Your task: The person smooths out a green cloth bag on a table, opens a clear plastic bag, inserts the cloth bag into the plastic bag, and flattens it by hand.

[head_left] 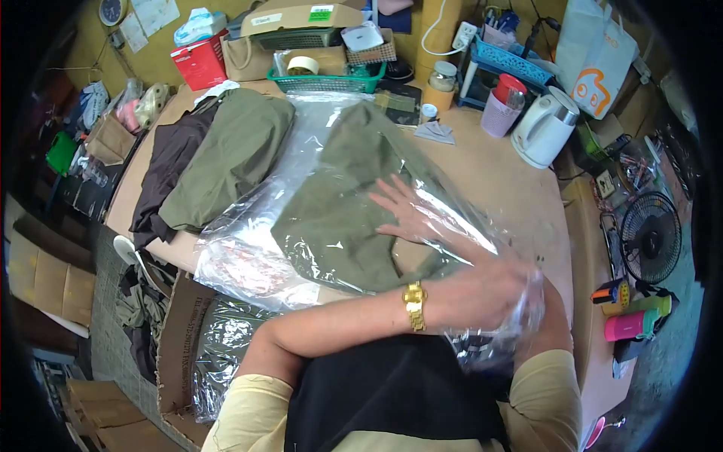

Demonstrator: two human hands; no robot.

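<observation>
An olive-green folded garment lies inside a clear plastic bag on the table in front of me. My right hand reaches in from the right, with plastic over its wrist. Its fingers are spread flat on the garment. My left arm, with a gold watch at the wrist, crosses over to the right. There my left hand is closed on the bag's gathered edge, slightly blurred. Left of the bag lie another olive garment and a dark brown garment.
An open cardboard box with plastic-wrapped garments stands below the table's left front edge. Along the back are a green basket, a jar, a pink tumbler and a white kettle. A black fan is at right.
</observation>
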